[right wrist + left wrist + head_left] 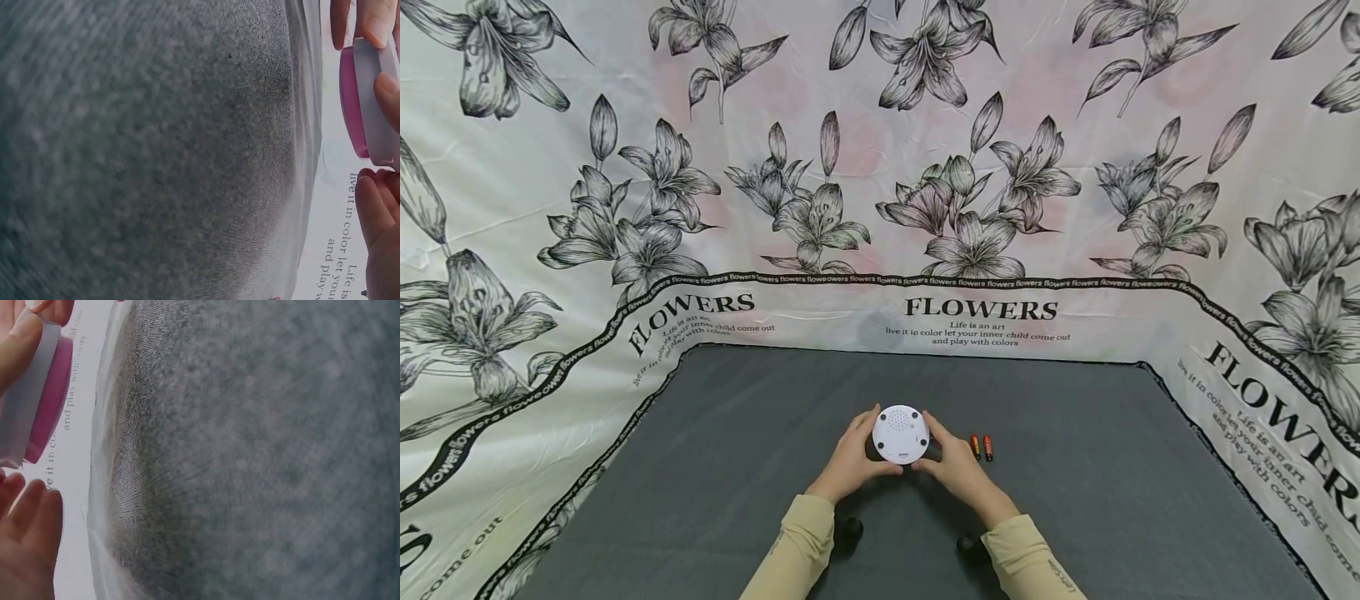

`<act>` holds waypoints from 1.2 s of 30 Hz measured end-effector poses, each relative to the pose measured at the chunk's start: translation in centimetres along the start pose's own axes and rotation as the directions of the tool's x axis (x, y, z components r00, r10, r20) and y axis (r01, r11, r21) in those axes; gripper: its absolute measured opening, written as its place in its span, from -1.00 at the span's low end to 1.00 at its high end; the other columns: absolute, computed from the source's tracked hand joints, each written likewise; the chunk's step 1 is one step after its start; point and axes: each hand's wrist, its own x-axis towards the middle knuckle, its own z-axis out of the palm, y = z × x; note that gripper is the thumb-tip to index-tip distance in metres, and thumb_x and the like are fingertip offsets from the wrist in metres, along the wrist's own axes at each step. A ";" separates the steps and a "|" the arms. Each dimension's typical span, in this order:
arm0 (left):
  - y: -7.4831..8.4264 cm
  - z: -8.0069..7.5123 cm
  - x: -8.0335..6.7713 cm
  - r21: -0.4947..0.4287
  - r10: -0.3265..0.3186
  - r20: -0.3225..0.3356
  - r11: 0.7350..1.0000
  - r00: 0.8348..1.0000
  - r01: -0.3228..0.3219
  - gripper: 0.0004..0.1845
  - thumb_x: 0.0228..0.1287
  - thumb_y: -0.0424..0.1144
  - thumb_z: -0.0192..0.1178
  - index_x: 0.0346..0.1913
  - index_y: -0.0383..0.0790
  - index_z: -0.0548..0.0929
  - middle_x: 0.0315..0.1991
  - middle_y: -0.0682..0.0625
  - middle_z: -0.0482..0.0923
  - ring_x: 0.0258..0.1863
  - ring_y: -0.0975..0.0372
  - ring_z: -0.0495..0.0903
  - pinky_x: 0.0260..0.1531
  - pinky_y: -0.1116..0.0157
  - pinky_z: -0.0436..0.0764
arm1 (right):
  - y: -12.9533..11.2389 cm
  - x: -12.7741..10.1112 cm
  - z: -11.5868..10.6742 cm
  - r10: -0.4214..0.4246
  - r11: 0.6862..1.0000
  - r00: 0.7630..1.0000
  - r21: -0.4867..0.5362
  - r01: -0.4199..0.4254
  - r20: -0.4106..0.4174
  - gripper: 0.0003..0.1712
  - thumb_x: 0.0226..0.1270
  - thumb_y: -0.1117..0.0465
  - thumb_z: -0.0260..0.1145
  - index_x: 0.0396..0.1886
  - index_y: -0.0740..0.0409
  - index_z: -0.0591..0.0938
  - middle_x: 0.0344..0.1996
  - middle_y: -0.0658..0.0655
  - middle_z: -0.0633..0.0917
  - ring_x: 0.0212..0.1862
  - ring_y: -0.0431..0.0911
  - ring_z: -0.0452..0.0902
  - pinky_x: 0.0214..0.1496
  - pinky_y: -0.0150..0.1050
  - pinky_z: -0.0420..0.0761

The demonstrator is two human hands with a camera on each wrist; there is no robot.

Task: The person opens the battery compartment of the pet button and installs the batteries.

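Both hands hold up a round white device between them, over the grey cloth. Its facing side has a patch of small holes and several dark round feet near the rim. My left hand grips the left edge, and my right hand grips the right edge, thumbs at the near side. In the left wrist view the device's pink face shows beside the white body, facing away from the head camera. The right wrist view shows the same pink part and fingers around the white rim.
Two small red-and-orange batteries lie side by side on the grey cloth, just right of my right hand. A flower-printed curtain surrounds the back and sides. Small black pieces sit by both wrists.
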 end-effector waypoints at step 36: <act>1.1 -1.4 -1.6 -0.410 0.037 0.182 0.911 0.983 0.042 -0.05 -0.15 -0.44 0.48 0.35 -0.36 0.18 0.22 -0.22 0.31 0.16 0.06 0.38 0.06 0.13 0.45 | 0.8 -0.8 0.8 0.051 0.975 0.990 0.208 -0.079 0.134 -0.10 -0.11 0.32 0.54 0.22 0.35 0.26 0.07 0.33 0.49 0.04 0.13 0.49 -0.02 -0.10 0.55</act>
